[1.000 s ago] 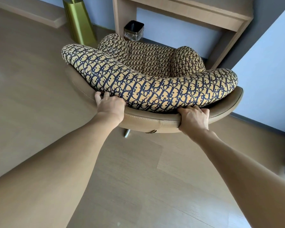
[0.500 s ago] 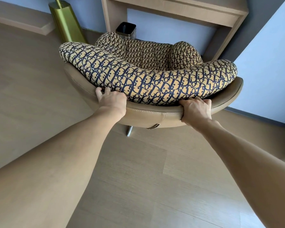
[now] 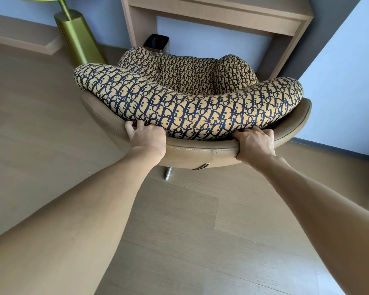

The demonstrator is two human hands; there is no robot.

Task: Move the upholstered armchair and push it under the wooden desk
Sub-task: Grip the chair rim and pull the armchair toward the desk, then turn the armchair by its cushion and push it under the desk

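The upholstered armchair (image 3: 192, 107) has patterned tan-and-navy cushions in a brown leather shell and faces away from me toward the wooden desk (image 3: 219, 15). My left hand (image 3: 146, 138) grips the top rim of the backrest left of centre. On the same rim, right of centre, is my right hand (image 3: 254, 143), fingers curled over the edge. The chair's front reaches the desk's opening, between the two desk legs. A metal chair leg (image 3: 168, 173) shows below the shell.
A black waste bin (image 3: 156, 42) stands under the desk at its left leg, just beyond the chair's left arm. A gold lamp base (image 3: 78, 37) stands left of the desk. A low wooden ledge (image 3: 19, 35) runs along the far left. Wooden floor lies behind the chair.
The chair has slid forward toward the desk with both hands still gripping the backrest; its front now sits closer to the desk opening and the bin.
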